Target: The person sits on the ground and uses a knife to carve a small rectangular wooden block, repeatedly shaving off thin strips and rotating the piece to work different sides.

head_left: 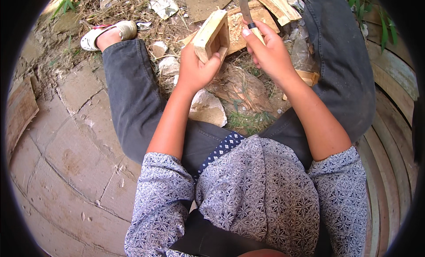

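The wooden block (212,33) sits in the upper middle of the frame, raised above the ground between the person's spread legs; it looks partly carved, with a recess cut into the side turned toward the knife, though how deep that recess goes cannot be told; I judge the shaping begun and well short of finished, since the outer faces look square and rough. Wood offcuts (272,5) and shavings lie on the ground at the top of the frame, and a pale stone (207,109) rests below the block.

The left hand (195,69) is clenched around the lower end of the block, thumb up along its near face, forearm rising from the lower middle of the frame; the right hand (268,51) is closed around the handle of a knife (245,9), blade pointing up toward the top edge, just beside the block's right side; the right forearm slants in from the lower right, wrist bent inward.
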`<state>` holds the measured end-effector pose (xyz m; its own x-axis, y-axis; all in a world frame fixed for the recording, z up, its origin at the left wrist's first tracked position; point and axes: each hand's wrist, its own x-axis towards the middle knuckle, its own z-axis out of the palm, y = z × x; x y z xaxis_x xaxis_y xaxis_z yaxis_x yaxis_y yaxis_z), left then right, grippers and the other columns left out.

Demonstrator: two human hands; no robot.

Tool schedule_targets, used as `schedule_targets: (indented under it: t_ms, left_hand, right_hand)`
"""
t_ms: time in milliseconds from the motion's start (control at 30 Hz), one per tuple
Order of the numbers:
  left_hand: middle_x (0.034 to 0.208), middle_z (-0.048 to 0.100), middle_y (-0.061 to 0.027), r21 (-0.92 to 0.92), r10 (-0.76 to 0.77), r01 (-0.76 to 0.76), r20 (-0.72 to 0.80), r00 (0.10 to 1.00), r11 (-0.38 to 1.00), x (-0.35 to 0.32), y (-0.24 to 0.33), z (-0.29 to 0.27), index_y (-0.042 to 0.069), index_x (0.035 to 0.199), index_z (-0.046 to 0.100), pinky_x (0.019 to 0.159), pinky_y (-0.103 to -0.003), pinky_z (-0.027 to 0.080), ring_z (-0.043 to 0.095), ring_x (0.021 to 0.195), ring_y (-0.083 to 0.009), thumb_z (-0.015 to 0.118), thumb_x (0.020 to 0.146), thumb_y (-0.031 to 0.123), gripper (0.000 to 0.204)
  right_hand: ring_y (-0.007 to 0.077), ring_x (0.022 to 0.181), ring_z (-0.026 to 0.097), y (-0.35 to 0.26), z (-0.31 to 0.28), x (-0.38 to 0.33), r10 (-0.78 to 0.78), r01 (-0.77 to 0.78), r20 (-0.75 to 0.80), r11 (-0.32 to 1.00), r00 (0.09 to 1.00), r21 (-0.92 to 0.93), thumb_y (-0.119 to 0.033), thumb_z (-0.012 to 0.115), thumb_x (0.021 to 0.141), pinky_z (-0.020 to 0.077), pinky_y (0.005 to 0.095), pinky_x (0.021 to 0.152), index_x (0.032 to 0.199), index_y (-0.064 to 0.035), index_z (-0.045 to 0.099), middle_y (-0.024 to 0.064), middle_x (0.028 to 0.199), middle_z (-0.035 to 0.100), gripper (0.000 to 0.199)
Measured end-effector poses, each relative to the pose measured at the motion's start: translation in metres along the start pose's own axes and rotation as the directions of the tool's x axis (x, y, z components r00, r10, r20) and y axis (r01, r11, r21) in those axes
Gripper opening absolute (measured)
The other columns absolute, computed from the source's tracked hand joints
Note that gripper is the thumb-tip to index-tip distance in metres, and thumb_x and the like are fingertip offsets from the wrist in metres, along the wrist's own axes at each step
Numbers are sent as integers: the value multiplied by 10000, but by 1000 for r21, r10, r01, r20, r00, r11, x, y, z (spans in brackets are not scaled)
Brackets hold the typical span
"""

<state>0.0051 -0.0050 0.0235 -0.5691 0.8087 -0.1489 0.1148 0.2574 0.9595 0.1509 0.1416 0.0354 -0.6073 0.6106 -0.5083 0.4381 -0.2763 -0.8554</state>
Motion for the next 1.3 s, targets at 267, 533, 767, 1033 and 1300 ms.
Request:
schedule_targets:
  t_ms: [267,533,767,1033,1300]
  left_hand:
    - [895,725,-241,709,-129,-62,212,969,702,35,24,-24,12,1045,701,776,-501,552,704,876,-437,718,878,315,346]
    - [951,710,-215,881,-126,-138,216,968,452,36,2,-1,33,1004,614,755,-522,537,692,906,-423,695,851,286,307]
    - [966,653,-216,835,83,-251,242,967,489,21,-3,6,9,978,561,712,-504,526,662,843,-441,681,913,503,513]
    - [992,611,-215,893,73,-234,223,972,384,10,-8,8,6,997,524,727,-521,510,634,876,-447,584,1010,468,466]
    - [1000,588,-195,907,97,-255,236,967,335,5,-8,23,18,998,526,725,-524,511,632,889,-441,577,1013,477,462]
  right_hand:
    - [387,1004,705,14,-14,-13,-162,194,115,907,980,-374,-228,528,973,528,456,918,1449,-51,560,262,1085,718,508]
    - [368,894,700,4,-31,-28,-57,144,190,864,980,-483,-179,505,948,538,459,846,1419,-42,586,254,1007,712,497]
    - [410,920,707,17,-19,-29,-148,257,237,804,960,-536,-136,496,955,559,500,846,1389,-26,589,265,999,716,457]
    - [417,927,714,-8,-14,-37,-3,269,378,709,926,-652,-66,537,911,564,516,798,1297,-12,612,252,973,724,397]
    - [369,989,741,41,15,-8,85,120,237,674,968,-729,-107,605,884,596,470,846,1186,-17,687,206,1019,755,326]
